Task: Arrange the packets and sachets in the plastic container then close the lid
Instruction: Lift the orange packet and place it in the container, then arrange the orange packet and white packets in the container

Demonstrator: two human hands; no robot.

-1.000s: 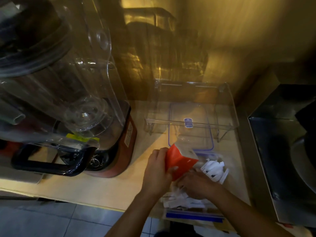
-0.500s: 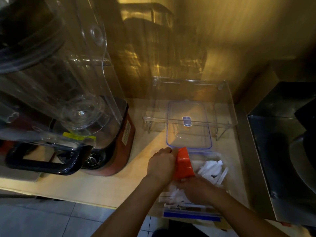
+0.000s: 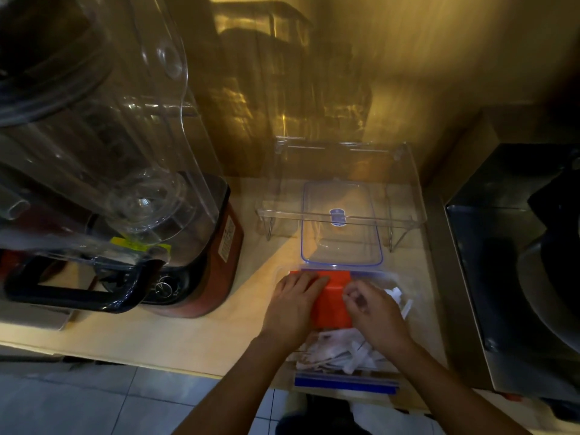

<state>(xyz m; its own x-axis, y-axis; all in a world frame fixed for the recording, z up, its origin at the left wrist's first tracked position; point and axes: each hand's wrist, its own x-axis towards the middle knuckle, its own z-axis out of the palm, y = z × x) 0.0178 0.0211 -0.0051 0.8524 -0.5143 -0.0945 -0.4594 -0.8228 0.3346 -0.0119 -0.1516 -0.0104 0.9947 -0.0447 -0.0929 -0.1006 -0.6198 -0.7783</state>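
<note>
A person's left hand (image 3: 293, 304) and right hand (image 3: 375, 312) press one flat orange packet (image 3: 332, 304) down into the far end of a clear rectangular plastic container with blue rims (image 3: 346, 382) at the front edge of a pale wooden counter (image 3: 175, 337). The left fingers (image 3: 309, 282) lie nearly flat across the packet's left half; the right fingers (image 3: 354, 296) curl over its right edge, though whether they pinch it or only push cannot be told. Below the wrists, loose white paper sachets (image 3: 339, 353) fill the container's near end, with a few more just right of the right fingers; they overlap too much to count. Beyond the fingertips lies one clear, blue-edged lid (image 3: 341, 224), partly under one clear acrylic riser shelf (image 3: 342, 183). Well left of the left hand stands one red-based blender under a clear cover (image 3: 119, 171). The packet looks light and creased, probably pliable, best held by its edges; the sachets appear flimsy and easily scattered, better gathered in bunches. The lid looks stiff and light, best taken by its long sides.
</note>
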